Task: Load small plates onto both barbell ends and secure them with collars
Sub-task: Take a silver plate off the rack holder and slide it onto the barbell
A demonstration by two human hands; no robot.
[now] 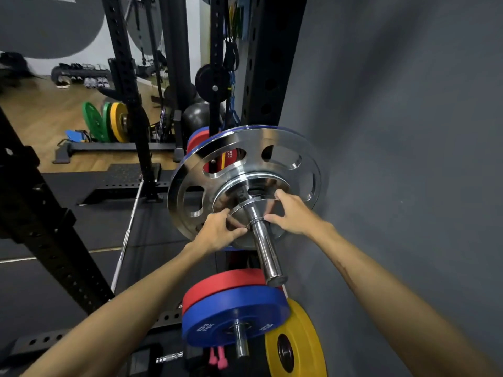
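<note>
Plate on sleeve, axis toward viewer; left hand and right hand pinch its rim — equally near; collar unseen.

Barbell sleeve: chrome, carried a large chrome plate with cut-out holes, a smaller chrome plate against it, and a small chrome disc outermost.

Lower storage peg: held a blue plate marked 20 KG over a red plate.

Floor: wooden at the far left; green plates and a yellow plate stood there on edge.
</note>
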